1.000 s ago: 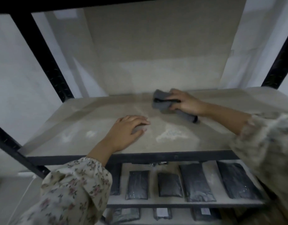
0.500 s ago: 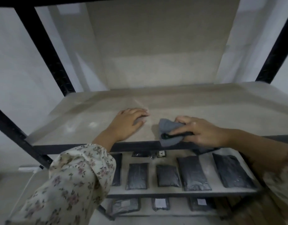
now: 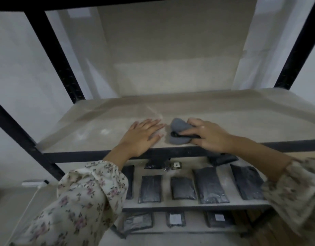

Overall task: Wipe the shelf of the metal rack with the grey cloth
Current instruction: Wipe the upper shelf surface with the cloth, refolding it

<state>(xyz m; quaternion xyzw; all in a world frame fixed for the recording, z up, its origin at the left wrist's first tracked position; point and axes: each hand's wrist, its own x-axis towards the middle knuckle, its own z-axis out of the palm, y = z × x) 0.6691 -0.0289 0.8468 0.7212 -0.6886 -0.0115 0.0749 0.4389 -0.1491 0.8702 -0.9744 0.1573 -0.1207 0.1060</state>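
Note:
The beige shelf (image 3: 224,119) of the black metal rack (image 3: 54,50) fills the middle of the view. A bunched grey cloth (image 3: 178,127) lies on the shelf near its front edge, just right of centre. My right hand (image 3: 209,134) presses down on the cloth's right part, fingers wrapped over it and a dark strap. My left hand (image 3: 141,134) lies flat on the shelf just left of the cloth, fingers spread, holding nothing. Part of the cloth is hidden under my right hand.
Black uprights (image 3: 298,43) stand at the shelf's corners and a black rail (image 3: 93,154) runs along its front. On the lower shelf (image 3: 192,205) lie several dark packets (image 3: 210,185). A white power strip (image 3: 33,183) sits on the floor at left.
My right hand dragged the cloth from the back of the shelf to the front edge, then slightly back inward. My left hand stayed flat in place.

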